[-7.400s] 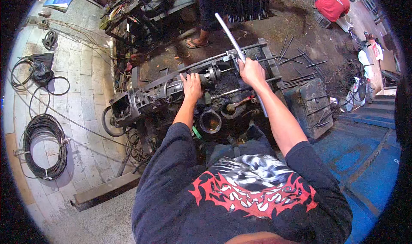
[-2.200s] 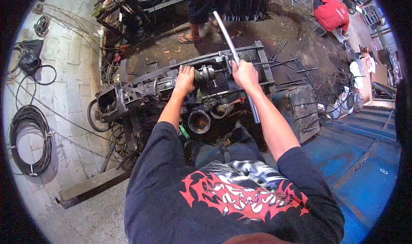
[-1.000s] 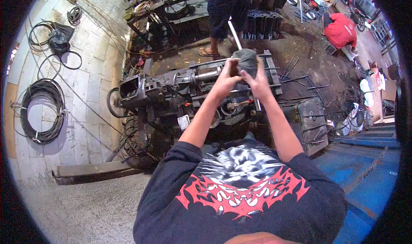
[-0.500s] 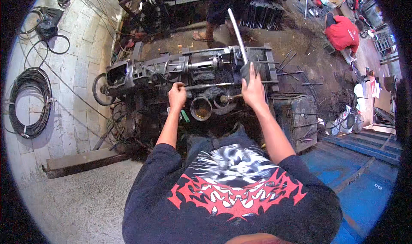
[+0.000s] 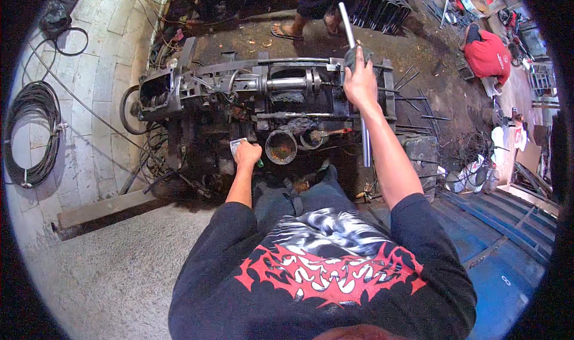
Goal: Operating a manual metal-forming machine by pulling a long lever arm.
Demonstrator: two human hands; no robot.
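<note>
My right hand [image 5: 361, 84] is closed round a long shiny metal rod [image 5: 366, 145]. A dark rag [image 5: 357, 54] is bunched at its fingertips, against the rod. The rod stands out above and below the hand, across the right end of a greasy black machine [image 5: 293, 84]. My left hand [image 5: 246, 154] is closed low at the machine's near side. A small pale piece shows by its knuckles and a bit of green by its fingers; what it grips is mostly hidden. Right of it is a round can [image 5: 280, 147] with brownish contents. A brush with a reddish handle [image 5: 338, 132] lies beyond the can.
A coil of black cable [image 5: 33, 133] lies on the pale tiled floor at left. Someone in red [image 5: 487, 54] crouches at far right; another person's sandalled feet [image 5: 288, 31] are behind the machine. Thin rods [image 5: 426, 107] lie on the floor at right, near blue metal panels [image 5: 472, 238].
My left hand has dropped from the machine's near edge to the spot with the green and pale pieces. The rod has slid toward me, its lower end now showing below my right hand.
</note>
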